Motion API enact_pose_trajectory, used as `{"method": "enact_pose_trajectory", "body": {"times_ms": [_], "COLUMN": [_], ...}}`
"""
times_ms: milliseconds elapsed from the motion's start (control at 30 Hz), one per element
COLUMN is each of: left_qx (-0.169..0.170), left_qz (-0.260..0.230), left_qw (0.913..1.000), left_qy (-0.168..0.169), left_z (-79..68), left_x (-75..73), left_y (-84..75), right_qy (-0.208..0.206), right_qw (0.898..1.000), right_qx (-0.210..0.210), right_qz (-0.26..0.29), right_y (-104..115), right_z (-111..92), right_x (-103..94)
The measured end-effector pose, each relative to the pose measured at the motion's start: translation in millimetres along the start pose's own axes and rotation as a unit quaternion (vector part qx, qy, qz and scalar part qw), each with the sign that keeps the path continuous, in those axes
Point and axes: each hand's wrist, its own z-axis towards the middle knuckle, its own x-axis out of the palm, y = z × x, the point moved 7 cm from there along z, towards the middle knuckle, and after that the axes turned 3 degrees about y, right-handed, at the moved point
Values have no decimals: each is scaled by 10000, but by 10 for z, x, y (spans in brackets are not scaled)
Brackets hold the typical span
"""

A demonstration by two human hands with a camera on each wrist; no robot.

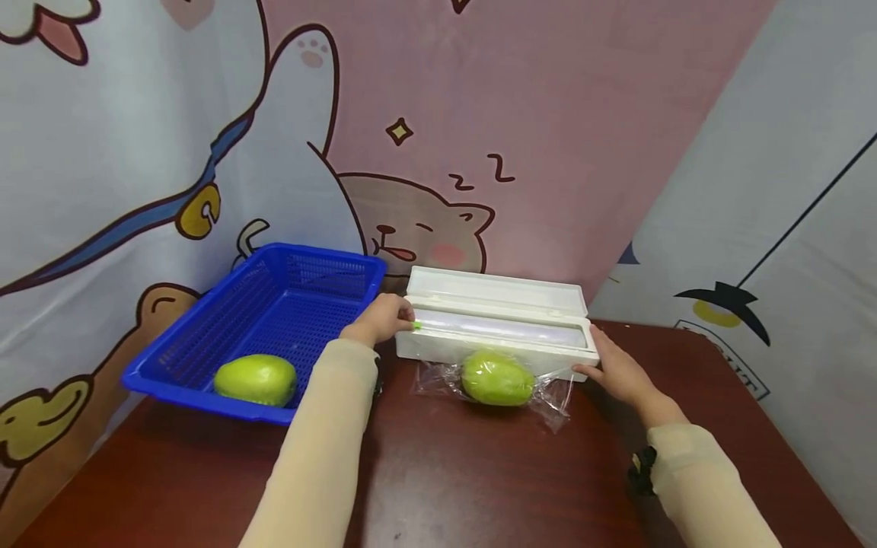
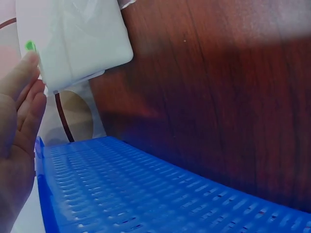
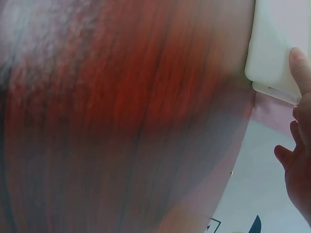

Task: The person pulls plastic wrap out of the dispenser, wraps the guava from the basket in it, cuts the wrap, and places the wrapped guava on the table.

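Reaching forward over a dark reddish-brown desk (image 1: 438, 487), a person in cream sleeves (image 1: 318, 449) has both hands at a long white box, one at each end. The left hand (image 1: 379, 320) pinches a small green tab (image 1: 416, 325) at the box's left end. The right hand (image 1: 620, 373) grips the right end, its thumb laid on the front wall. The white box (image 1: 433, 348) lies lengthwise across the desk, its lid (image 1: 496, 291) tipped back and open, with a pale, shiny roll (image 1: 500, 329) showing along the inside. Just in front of the box sits a green fruit wrapped in clear film (image 1: 498, 378), the loose film spreading out on both sides; whether it touches the box I cannot tell. To the left stands a blue slatted basket (image 1: 294, 316), with an oval green fruit (image 1: 256, 379) in its near end. Behind hangs a pink and white cloth (image 1: 569, 152) printed with cartoon animals.
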Motion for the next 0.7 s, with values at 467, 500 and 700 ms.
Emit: {"method": "enact_pose_trajectory", "body": {"times_ms": [467, 500, 700], "left_qx": [-698, -731, -923], "left_qz": [413, 435, 490], "left_qw": [9967, 9964, 9944], "left_qy": [-28, 9, 179], "left_z": [-174, -170, -151], "left_x": [-124, -134, -129], "left_y": [-153, -158, -181], "right_qy": [22, 16, 100], "right_qw": [10000, 10000, 9999], "right_qx": [10, 15, 79], "right_qz": [58, 60, 97], "right_y": [-60, -63, -99], "right_z": [-23, -22, -21], "right_x": [-47, -54, -28]}}
